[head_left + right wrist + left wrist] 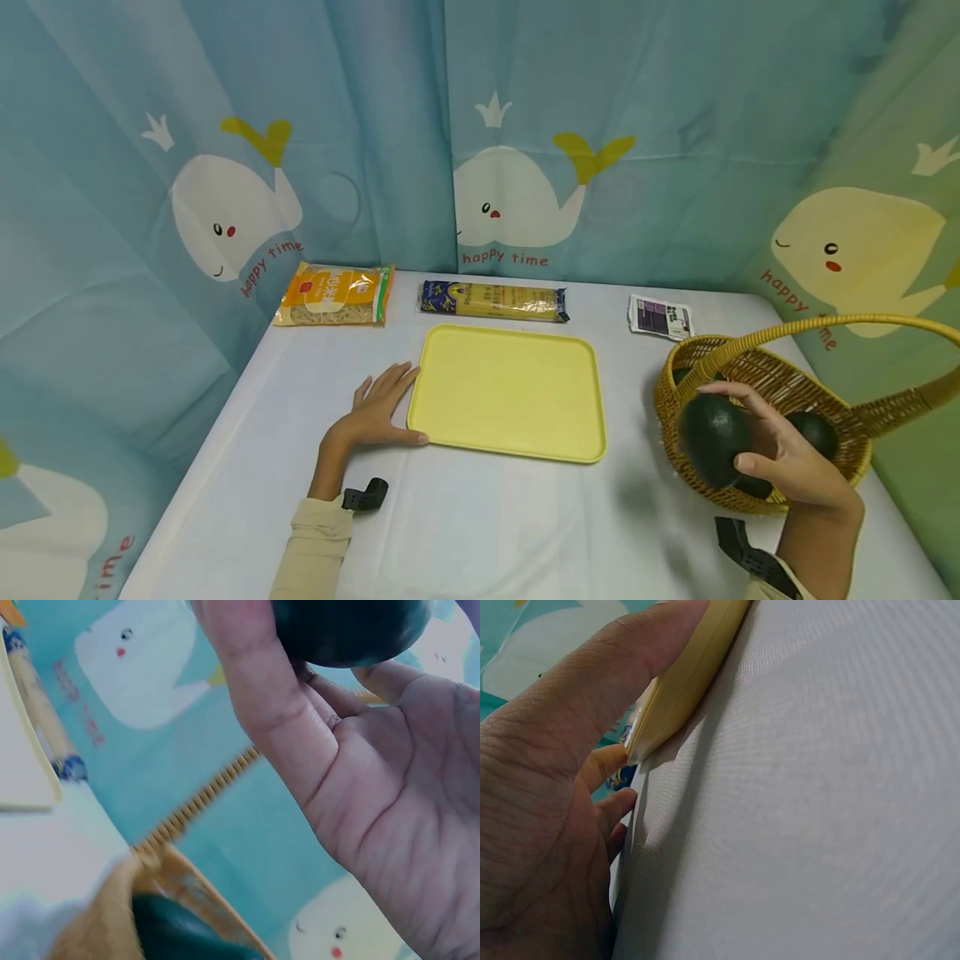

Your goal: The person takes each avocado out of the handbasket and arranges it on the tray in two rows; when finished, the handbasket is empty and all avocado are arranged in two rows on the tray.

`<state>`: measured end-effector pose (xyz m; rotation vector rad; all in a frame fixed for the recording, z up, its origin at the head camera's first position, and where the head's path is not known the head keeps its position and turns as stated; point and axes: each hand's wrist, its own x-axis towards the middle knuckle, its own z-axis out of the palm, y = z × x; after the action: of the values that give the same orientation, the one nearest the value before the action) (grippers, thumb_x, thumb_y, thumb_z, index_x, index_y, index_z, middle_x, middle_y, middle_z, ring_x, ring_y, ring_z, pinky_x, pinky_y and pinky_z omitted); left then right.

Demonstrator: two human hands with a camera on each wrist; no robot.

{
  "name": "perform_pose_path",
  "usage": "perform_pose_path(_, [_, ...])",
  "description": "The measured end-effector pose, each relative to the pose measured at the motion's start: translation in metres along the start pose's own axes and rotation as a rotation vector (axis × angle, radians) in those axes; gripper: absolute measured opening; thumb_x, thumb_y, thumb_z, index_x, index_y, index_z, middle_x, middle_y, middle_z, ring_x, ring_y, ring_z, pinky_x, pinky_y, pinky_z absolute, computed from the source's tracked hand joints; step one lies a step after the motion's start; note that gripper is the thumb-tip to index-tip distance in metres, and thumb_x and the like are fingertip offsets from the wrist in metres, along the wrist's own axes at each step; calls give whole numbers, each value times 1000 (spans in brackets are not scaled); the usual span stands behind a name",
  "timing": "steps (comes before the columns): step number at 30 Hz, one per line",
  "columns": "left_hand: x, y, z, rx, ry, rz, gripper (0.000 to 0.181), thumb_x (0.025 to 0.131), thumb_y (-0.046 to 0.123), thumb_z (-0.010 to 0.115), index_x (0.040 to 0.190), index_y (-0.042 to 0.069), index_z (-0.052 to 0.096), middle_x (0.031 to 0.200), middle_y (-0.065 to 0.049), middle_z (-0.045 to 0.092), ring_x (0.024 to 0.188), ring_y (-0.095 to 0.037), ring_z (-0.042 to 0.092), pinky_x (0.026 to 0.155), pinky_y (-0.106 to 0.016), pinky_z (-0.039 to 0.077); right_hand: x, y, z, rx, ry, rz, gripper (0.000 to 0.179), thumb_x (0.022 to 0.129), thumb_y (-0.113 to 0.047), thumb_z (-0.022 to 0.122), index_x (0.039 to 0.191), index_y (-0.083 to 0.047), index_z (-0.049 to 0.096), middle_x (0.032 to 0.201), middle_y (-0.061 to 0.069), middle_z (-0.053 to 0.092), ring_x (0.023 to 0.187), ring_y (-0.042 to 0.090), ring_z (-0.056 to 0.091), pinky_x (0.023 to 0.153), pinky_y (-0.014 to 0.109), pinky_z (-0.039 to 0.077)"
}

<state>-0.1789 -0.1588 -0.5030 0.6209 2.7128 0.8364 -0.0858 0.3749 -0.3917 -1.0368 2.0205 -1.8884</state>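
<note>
My right hand (pixel 798 462) grips a dark green oval fruit (pixel 715 440), smooth and glossy, between thumb and fingers. It is held up over the near left side of a woven basket (pixel 772 371) with a tall handle. More dark green fruits (pixel 813 433) lie in the basket, partly hidden by the hand; the right wrist view shows one fruit (pixel 180 930) inside it. At the left edge of a yellow rectangular tray (pixel 506 392), my left hand (pixel 378 412) is spread, fingers along the side and thumb at the near corner. The thumb (pixel 622 667) touches the tray's rim in the left wrist view.
Behind the tray lie a long pack of noodles (pixel 491 301) and, further left, an orange bag of dry food (pixel 335 294). A small white and purple packet (pixel 660 317) lies beyond the basket. Whale-printed curtains (pixel 517 125) enclose the white table (pixel 480 525).
</note>
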Motion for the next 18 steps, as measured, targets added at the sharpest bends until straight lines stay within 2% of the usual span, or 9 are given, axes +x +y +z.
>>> perform_pose_path(2, [1, 1, -1, 0, -8, -4, 117, 68, 60, 79, 158, 15, 19, 164, -12, 15, 152, -35, 9, 118, -64, 2, 7, 1, 4, -27, -24, 13, 63, 93, 9, 49, 146, 11, 17, 145, 10, 40, 125, 16, 54, 82, 32, 58])
perform_pose_path(3, [1, 1, -2, 0, -13, -8, 117, 68, 60, 79, 158, 15, 18, 165, -11, 15, 152, -35, 8, 118, -64, 1, 12, 2, 6, -4, -52, 15, 64, 92, 10, 50, 147, 11, 16, 145, 11, 42, 126, 18, 56, 82, 34, 58])
perform_pose_path(7, [0, 2, -1, 1, -16, -15, 117, 68, 60, 79, 158, 16, 18, 165, -11, 14, 152, -35, 8, 118, -63, 1, 30, 8, 14, 181, -191, 1, 70, 90, 19, 45, 147, 12, 5, 144, 23, 45, 125, 33, 57, 88, 43, 57])
perform_pose_path(9, [0, 2, -2, -4, -11, -13, 117, 68, 60, 79, 158, 16, 18, 165, -11, 15, 152, -35, 8, 118, -63, 1, 39, 12, 19, 240, -228, 4, 73, 88, 22, 45, 147, 12, 3, 142, 26, 46, 123, 39, 57, 89, 47, 57])
perform_pose_path(14, [-1, 3, -3, -17, -3, -5, 117, 68, 58, 80, 157, 15, 19, 164, -12, 15, 152, -36, 9, 117, -64, 1, 58, 23, 31, 117, -173, 38, 75, 85, 21, 52, 148, 10, 12, 142, 15, 47, 122, 27, 60, 85, 42, 59])
perform_pose_path(18, [-1, 2, -2, -19, 2, 1, 117, 68, 59, 79, 158, 15, 19, 164, -13, 15, 152, -36, 8, 117, -64, 0, 72, 36, 38, 53, -108, 123, 73, 87, 18, 53, 150, 5, 18, 142, 8, 46, 124, 18, 58, 88, 37, 58])
